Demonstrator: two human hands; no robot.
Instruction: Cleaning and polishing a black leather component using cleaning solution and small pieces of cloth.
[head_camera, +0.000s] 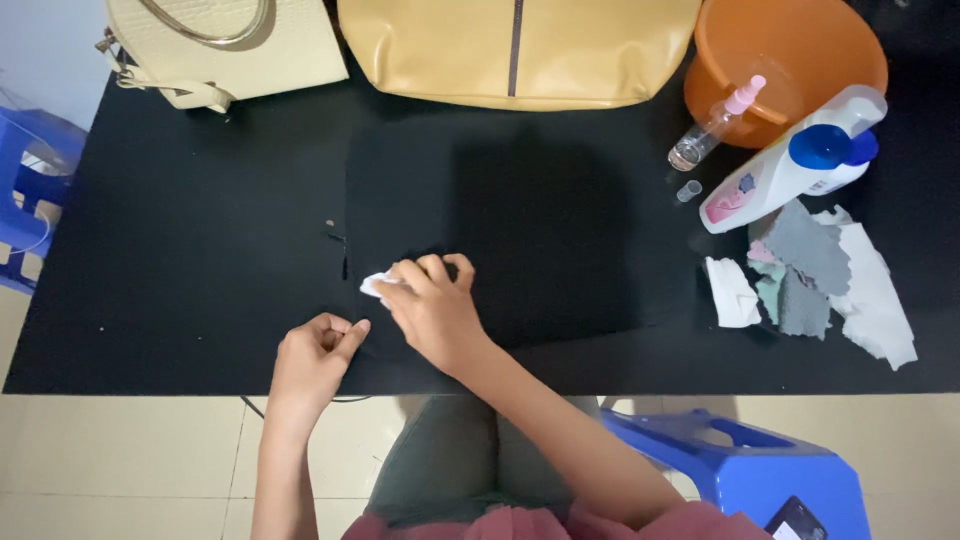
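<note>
Head view shows the right hand (432, 308) reaching across from the lower right, forearm angled up-left, fingers curled down and pinching a small white wipe (376, 284) pressed onto a black sheet (520, 220) on the black table (180, 250). Just beside it, the left hand (312, 358) rests at the sheet's near corner, fingers loosely curled, thumb and forefinger tips together on the edge. Used wipes (820, 275) lie well apart, far right.

Matt black cloth table cover (180, 250); smooth, faintly glossy tan leather-like handbag (520, 50); textured cream handbag (225, 45) with metal handle; glossy orange plastic basin (800, 50); torn, rough-edged paper scraps (820, 275).
</note>
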